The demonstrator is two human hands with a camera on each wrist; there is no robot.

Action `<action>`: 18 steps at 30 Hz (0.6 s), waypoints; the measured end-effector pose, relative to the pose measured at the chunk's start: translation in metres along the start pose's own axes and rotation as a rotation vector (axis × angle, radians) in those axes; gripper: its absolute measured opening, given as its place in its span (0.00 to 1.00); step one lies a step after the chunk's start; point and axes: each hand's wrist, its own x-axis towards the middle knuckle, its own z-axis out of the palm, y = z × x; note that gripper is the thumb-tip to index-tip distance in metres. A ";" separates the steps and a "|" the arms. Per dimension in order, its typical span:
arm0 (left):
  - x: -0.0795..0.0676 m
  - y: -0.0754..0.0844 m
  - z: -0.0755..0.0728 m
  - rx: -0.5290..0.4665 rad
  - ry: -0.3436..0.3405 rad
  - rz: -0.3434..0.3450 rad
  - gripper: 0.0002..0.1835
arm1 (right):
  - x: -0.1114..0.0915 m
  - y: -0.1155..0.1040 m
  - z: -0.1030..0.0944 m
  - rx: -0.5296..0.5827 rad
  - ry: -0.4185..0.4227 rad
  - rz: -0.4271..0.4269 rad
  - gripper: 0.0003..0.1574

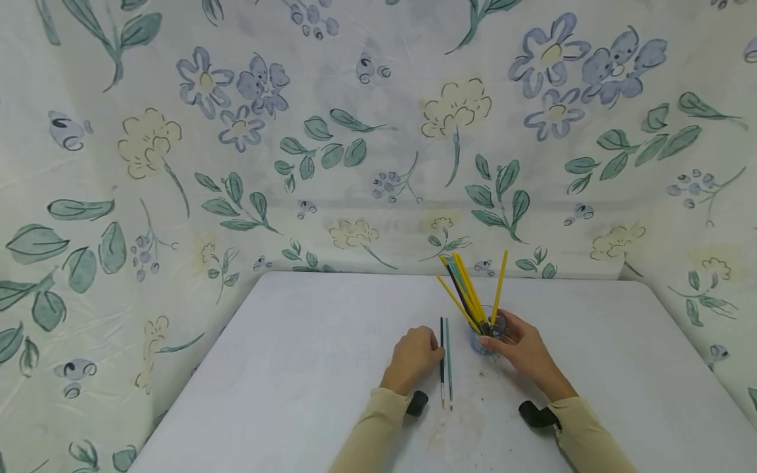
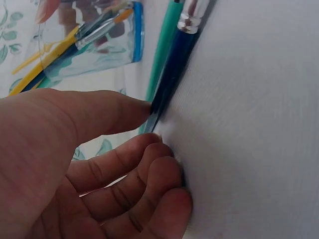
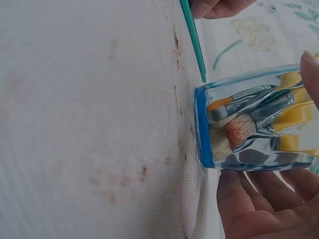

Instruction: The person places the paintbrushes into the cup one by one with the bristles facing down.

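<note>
In the head view my right hand (image 1: 526, 351) grips a clear drinking glass (image 1: 480, 343), thumb on the near side and fingers round the far side. Several paintbrushes (image 1: 470, 289), mostly yellow-handled, stand in it with bristles down. The right wrist view shows the bristles (image 3: 240, 130) through the wall, above a blue base (image 3: 203, 132). My left hand (image 1: 411, 358) pinches a dark blue paintbrush (image 2: 175, 62) between thumb and fingertips, low at the tabletop. Right beside that brush lies a teal paintbrush (image 1: 449, 355), nearly parallel to it.
The white tabletop (image 1: 307, 368) has brownish stains (image 3: 143, 172) and small specks near the glass. Behind it hangs a floral cloth (image 1: 378, 157), which also covers the sides. A black band piece (image 1: 416, 403) sits at the left wrist, another (image 1: 537, 415) at the right.
</note>
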 end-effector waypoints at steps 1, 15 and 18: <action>0.000 0.000 0.000 0.015 0.007 0.007 0.08 | 0.000 0.000 0.000 -0.001 0.000 0.001 0.60; -0.004 0.006 -0.004 0.151 0.042 -0.048 0.16 | 0.000 -0.001 0.000 -0.003 -0.001 0.001 0.59; -0.004 0.002 -0.006 0.134 0.028 -0.039 0.16 | 0.000 -0.001 0.001 -0.008 0.003 0.004 0.59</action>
